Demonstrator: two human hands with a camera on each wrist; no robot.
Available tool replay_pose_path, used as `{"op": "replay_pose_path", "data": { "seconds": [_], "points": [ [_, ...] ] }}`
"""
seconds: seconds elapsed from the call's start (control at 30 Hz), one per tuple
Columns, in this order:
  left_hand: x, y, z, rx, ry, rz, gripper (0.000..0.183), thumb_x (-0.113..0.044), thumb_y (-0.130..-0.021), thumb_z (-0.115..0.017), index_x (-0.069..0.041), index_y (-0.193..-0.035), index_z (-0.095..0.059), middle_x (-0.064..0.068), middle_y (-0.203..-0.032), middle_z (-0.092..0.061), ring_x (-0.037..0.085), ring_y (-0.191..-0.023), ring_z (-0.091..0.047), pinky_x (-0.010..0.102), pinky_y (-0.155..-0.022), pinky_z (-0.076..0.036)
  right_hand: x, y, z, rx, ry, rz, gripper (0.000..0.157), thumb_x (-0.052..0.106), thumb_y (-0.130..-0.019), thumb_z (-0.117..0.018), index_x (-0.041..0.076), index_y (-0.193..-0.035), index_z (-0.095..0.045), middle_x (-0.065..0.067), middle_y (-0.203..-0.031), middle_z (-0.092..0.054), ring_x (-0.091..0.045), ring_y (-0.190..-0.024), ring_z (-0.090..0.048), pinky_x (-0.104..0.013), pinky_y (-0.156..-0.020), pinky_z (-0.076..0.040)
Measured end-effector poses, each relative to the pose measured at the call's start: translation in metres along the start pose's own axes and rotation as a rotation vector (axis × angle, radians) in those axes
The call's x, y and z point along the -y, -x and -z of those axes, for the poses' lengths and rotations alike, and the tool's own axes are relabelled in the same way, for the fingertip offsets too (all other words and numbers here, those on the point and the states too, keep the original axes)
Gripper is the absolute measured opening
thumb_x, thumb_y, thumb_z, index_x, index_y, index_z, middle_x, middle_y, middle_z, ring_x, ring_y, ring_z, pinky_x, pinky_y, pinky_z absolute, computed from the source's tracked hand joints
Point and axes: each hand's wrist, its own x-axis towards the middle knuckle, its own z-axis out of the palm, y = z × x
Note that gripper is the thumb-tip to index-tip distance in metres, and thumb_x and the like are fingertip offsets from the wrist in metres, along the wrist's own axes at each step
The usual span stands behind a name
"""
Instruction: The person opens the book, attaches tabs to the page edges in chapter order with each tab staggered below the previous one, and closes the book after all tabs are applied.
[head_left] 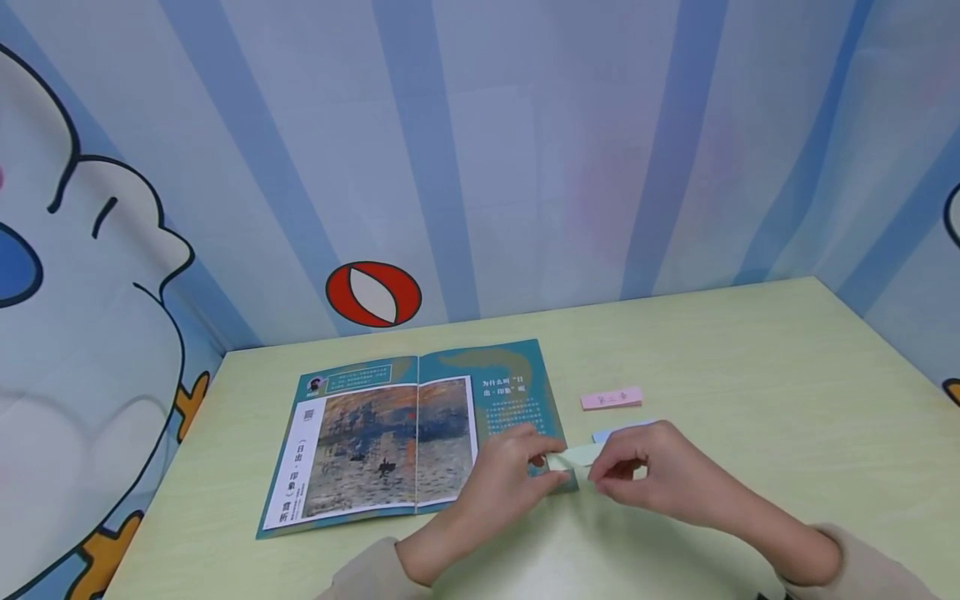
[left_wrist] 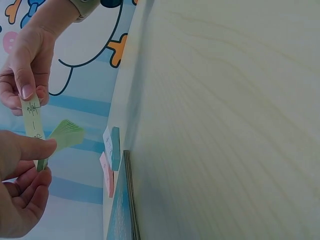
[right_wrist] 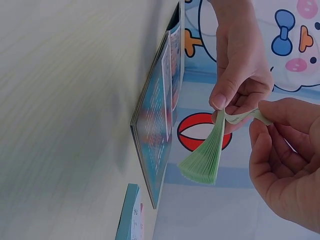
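My left hand (head_left: 502, 475) pinches one end of a pale green sticky note pad (right_wrist: 202, 162), whose free sheets fan out in the right wrist view. Thumb and fingers of my right hand (head_left: 660, 471) pinch the far end of the top note (left_wrist: 31, 112), which bears handwriting. That note bends away from the fanned sheets and stretches between both hands. Both hands are above the table, over the lower right corner of an open booklet (head_left: 517, 367) with a harbour painting across its pages. From the head view, fingers cover part of the pad.
A pink sticky note pad (head_left: 611, 398) with writing lies right of the booklet. Below it a blue sticky note pad (head_left: 606, 435) is partly hidden by my right hand. A striped cartoon backdrop (head_left: 525, 167) stands behind the pale table (head_left: 787, 400).
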Motion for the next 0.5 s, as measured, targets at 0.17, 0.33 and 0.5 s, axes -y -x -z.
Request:
{"op": "replay_pose_path", "data": {
  "seconds": [0.17,0.33,0.5],
  "points": [
    [0.0004,0.0,-0.0001,-0.004,0.0,-0.001,0.022,-0.01,-0.077,-0.076,-0.007,-0.099,-0.073,-0.001,-0.08,-0.063,0.009,-0.072,-0.058,0.012,-0.062,-0.044,0.0015,0.0005,-0.0006,0.009,0.006,0.006,0.018,-0.001,-0.079,-0.07,0.017,-0.081,-0.071,0.01,-0.076,-0.064,-0.004,-0.066,-0.057,-0.027,-0.058,-0.052],
    [0.0014,0.0002,-0.0006,-0.015,-0.003,-0.012,0.023,-0.01,-0.077,-0.076,-0.007,-0.099,-0.073,-0.002,-0.08,-0.062,0.008,-0.071,-0.056,0.012,-0.061,-0.044,0.0047,0.0006,-0.0009,0.022,-0.002,0.017,0.018,-0.001,-0.079,-0.07,0.017,-0.08,-0.071,0.01,-0.077,-0.064,-0.004,-0.066,-0.058,-0.026,-0.059,-0.053],
    [0.0025,0.0,-0.0014,-0.029,-0.006,-0.024,0.022,-0.009,-0.076,-0.077,-0.007,-0.097,-0.074,-0.001,-0.08,-0.063,0.007,-0.069,-0.055,0.013,-0.061,-0.044,0.007,0.0004,-0.0007,0.03,-0.009,0.013,0.016,0.0,-0.079,-0.07,0.017,-0.081,-0.071,0.009,-0.078,-0.065,-0.004,-0.066,-0.058,-0.027,-0.059,-0.053]
  ]
}}
